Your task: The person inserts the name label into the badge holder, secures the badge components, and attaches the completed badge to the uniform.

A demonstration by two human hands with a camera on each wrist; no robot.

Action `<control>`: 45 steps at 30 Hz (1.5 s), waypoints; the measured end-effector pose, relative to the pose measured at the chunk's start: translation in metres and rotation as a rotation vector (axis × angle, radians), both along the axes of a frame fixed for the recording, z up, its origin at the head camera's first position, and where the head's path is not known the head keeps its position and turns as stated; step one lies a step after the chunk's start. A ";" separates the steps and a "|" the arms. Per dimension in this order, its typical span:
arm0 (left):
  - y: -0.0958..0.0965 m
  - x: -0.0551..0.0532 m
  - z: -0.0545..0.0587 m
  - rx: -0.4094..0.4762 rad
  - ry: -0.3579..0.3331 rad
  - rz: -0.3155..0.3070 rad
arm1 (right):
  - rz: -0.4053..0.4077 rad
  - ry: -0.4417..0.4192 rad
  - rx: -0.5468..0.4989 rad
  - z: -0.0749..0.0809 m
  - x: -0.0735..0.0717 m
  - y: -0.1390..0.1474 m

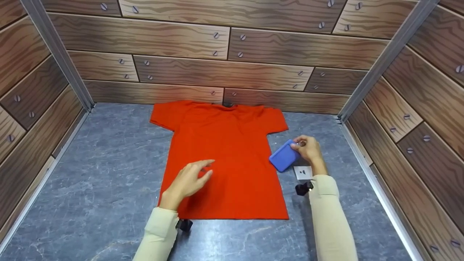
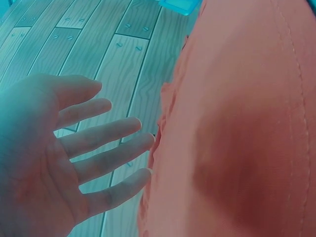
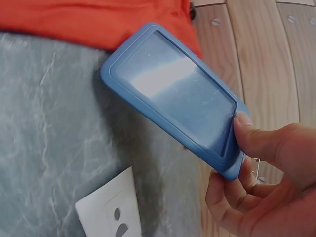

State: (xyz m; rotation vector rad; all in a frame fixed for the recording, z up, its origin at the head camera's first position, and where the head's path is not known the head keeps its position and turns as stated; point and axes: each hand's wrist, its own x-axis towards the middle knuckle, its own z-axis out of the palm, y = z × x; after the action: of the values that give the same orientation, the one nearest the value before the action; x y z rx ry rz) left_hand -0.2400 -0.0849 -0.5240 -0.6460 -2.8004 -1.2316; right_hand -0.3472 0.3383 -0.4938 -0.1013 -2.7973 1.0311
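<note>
As far as you can see, the red shirt (image 1: pixel 224 148) is already laid flat, its neck at twelve o'clock. At three o'clock of it, your right hand (image 1: pixel 308 148) pinches the blue card holder (image 1: pixel 284 157) by one end, thumb on top; the holder looks raised and tilted, so it is not yet put down. Whether its low corner touches the shirt, you cannot tell. At five o'clock of the holder, the white card (image 1: pixel 302 173) lies loose on the table (image 1: pixel 123 181). Your left hand (image 1: pixel 188 179), fingers apart and holding nothing, hovers at eight o'clock.
</note>
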 end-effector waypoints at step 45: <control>0.023 -0.001 -0.002 0.029 -0.037 -0.049 | 0.115 0.161 -0.148 0.015 0.079 -0.098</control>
State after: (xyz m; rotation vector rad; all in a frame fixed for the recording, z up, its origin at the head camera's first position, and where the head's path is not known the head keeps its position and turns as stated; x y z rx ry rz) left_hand -0.2409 -0.0620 -0.5261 -0.7014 -2.8072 -1.3024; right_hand -0.2681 0.2405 -0.4787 0.1215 -2.6064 1.2138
